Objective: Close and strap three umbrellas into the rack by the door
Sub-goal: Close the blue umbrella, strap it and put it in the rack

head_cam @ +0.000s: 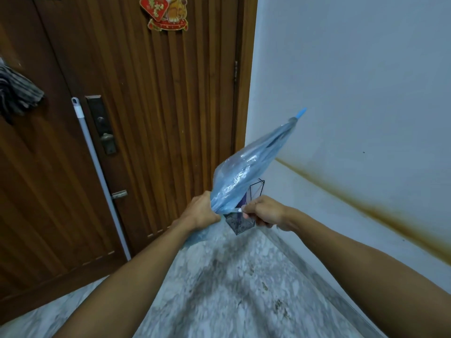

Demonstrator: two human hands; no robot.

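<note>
A folded blue umbrella point(246, 167) is gripped by the left hand point(199, 212); its strap point(236, 210) is pinched by the right hand point(267, 212).

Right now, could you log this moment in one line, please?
left hand: grips umbrella | right hand: pinches strap | rack: behind
</note>
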